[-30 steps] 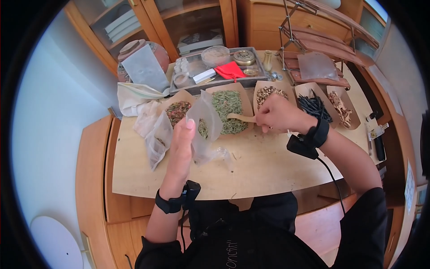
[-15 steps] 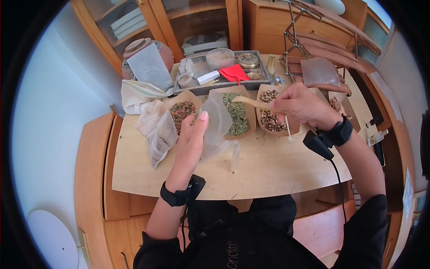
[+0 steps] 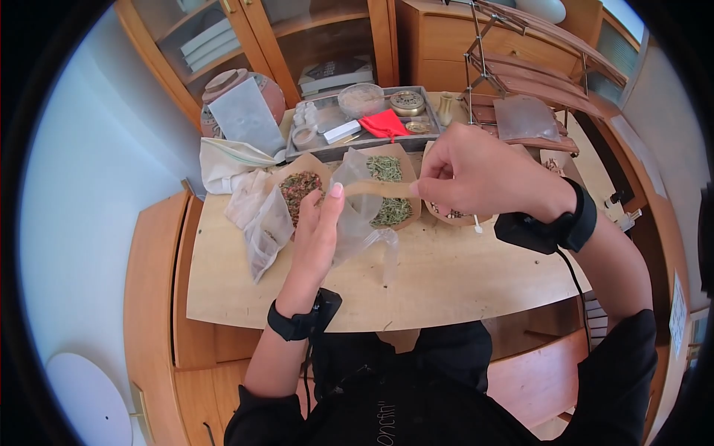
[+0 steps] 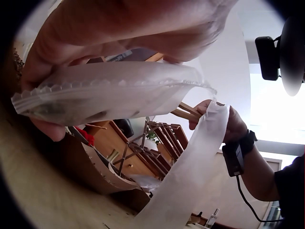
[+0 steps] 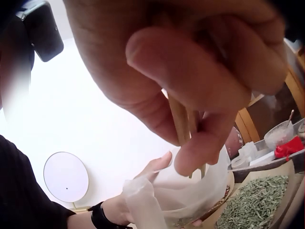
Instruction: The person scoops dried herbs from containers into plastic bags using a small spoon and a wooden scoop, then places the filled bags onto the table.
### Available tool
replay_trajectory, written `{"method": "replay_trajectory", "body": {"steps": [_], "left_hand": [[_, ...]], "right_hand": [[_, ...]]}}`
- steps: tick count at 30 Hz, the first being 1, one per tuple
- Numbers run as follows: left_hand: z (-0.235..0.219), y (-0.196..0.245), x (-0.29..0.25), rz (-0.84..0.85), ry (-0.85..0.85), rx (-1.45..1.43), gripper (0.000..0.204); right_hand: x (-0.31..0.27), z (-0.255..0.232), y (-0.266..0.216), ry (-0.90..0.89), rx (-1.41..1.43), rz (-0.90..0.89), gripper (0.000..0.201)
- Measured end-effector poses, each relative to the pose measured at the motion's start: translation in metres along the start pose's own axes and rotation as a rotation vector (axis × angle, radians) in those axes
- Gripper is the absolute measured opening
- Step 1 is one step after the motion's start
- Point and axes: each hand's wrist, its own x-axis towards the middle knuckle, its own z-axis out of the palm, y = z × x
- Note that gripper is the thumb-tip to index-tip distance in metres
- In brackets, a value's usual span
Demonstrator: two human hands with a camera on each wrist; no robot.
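My left hand (image 3: 316, 236) grips a translucent zip bag (image 3: 354, 168) upright over the table. In the left wrist view, the bag's ribbed top edge (image 4: 114, 85) gapes slightly, and dark greenish bits show dimly through its side. Slim wooden tongs (image 3: 387, 189) are pinched between the thumb and fingers of my right hand (image 3: 483, 175). Their two strips point left, with the tip overlapping the bag's mouth in the head view. Beneath them lies a paper tray (image 3: 415, 167) of dried green herb (image 3: 388, 214). My right hand covers most of the trays behind it.
Left of the bag are a tray of reddish dried petals (image 3: 299, 192) and another filled bag (image 3: 266, 238). Behind stands a grey wooden tray (image 3: 327, 152) holding a red pouch (image 3: 384, 125) and small containers. A folding wooden rack (image 3: 520, 67) rises at the back right.
My right hand first lifted the tongs from the green herb tray toward the right, then carried them left to the bag's mouth. My left hand shifted slightly right early on, keeping hold of the bag.
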Motion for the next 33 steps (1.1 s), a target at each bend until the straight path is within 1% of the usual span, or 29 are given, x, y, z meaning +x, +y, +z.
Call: {"method": "replay_trajectory", "body": {"steps": [1, 3, 4, 6, 7, 9, 10, 11, 13, 15, 17, 18, 20, 21, 23, 27, 29, 33], "left_hand": [[-0.001, 0.0, -0.001, 0.0, 0.0, 0.0, 0.091], [-0.003, -0.001, -0.002, -0.01, -0.016, -0.063, 0.089], [-0.005, -0.004, -0.002, -0.012, -0.016, -0.064, 0.089], [-0.01, -0.014, 0.001, 0.018, -0.042, -0.132, 0.087], [-0.013, -0.019, 0.002, 0.018, -0.044, -0.133, 0.087], [-0.019, -0.028, 0.001, 0.033, -0.025, -0.16, 0.083], [-0.02, -0.028, -0.002, 0.033, -0.028, -0.159, 0.083], [-0.021, -0.025, -0.005, 0.02, -0.046, -0.142, 0.083], [-0.021, -0.019, -0.01, 0.008, -0.061, -0.123, 0.083], [-0.019, -0.014, -0.014, -0.007, -0.076, -0.119, 0.083], [-0.018, -0.01, -0.015, -0.009, -0.08, -0.129, 0.084], [-0.018, -0.01, -0.016, -0.013, -0.086, -0.141, 0.084], [-0.018, -0.011, -0.015, -0.01, -0.081, -0.143, 0.084], [-0.019, -0.012, -0.014, -0.007, -0.077, -0.148, 0.084], [-0.02, -0.014, -0.013, -0.019, -0.079, -0.146, 0.083], [-0.016, -0.01, -0.015, -0.03, -0.067, -0.137, 0.081], [-0.015, -0.011, -0.014, -0.031, -0.076, -0.135, 0.08], [-0.016, -0.011, -0.013, -0.028, -0.104, -0.147, 0.077]], "right_hand": [[-0.003, -0.003, -0.003, 0.0, -0.001, 0.0, 0.026], [-0.007, -0.007, -0.005, 0.038, -0.125, 0.058, 0.026], [-0.008, -0.008, -0.001, 0.036, -0.125, 0.059, 0.026], [-0.009, -0.01, 0.015, 0.138, 0.074, 0.118, 0.027], [-0.008, -0.01, 0.023, 0.139, 0.073, 0.12, 0.027], [-0.005, -0.003, 0.04, 0.133, 0.012, 0.258, 0.027], [-0.004, 0.006, 0.047, 0.175, -0.039, 0.291, 0.027], [0.0, 0.014, 0.058, 0.178, -0.038, 0.293, 0.027], [0.008, 0.03, 0.081, 0.145, -0.089, 0.224, 0.026], [0.017, 0.043, 0.093, 0.133, -0.082, 0.196, 0.027], [0.023, 0.053, 0.094, 0.222, -0.152, 0.225, 0.03], [0.025, 0.052, 0.092, 0.222, -0.15, 0.224, 0.03], [0.027, 0.05, 0.087, 0.071, 0.013, 0.32, 0.032], [0.028, 0.049, 0.083, 0.069, 0.014, 0.32, 0.032], [0.029, 0.049, 0.078, 0.012, 0.125, 0.426, 0.032], [0.031, 0.054, 0.08, -0.008, 0.075, 0.404, 0.034], [0.034, 0.062, 0.087, 0.076, -0.064, 0.237, 0.035], [0.04, 0.065, 0.085, 0.12, -0.167, 0.2, 0.035]]}}
